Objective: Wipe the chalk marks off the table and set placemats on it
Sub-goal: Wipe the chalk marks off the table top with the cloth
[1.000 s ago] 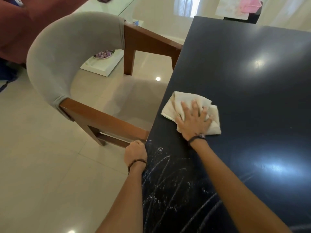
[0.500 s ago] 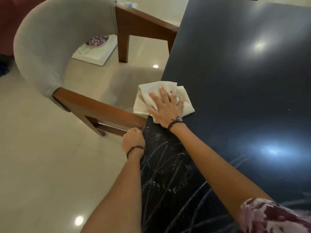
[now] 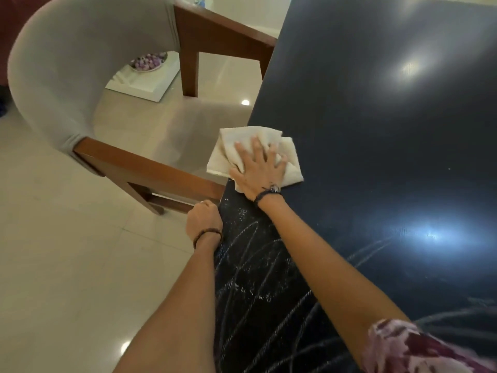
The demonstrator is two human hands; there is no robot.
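A dark glossy table (image 3: 376, 130) fills the right side. White chalk marks (image 3: 258, 278) scrawl over its near left part, between my two arms. A cream cloth (image 3: 234, 146) lies at the table's left edge, part of it hanging past the edge. My right hand (image 3: 259, 170) presses flat on the cloth with fingers spread. My left hand (image 3: 204, 219) grips the table's left edge with its fingers curled under, just below the cloth. No placemats are in view.
A chair (image 3: 80, 76) with a grey padded back and brown wooden frame stands close against the table's left side. Behind it on the pale tiled floor sits a white stand (image 3: 150, 82) holding a dish of purple items.
My right hand slid the cloth left and toward me, from further in on the table to its left edge. My left hand stayed on the edge.
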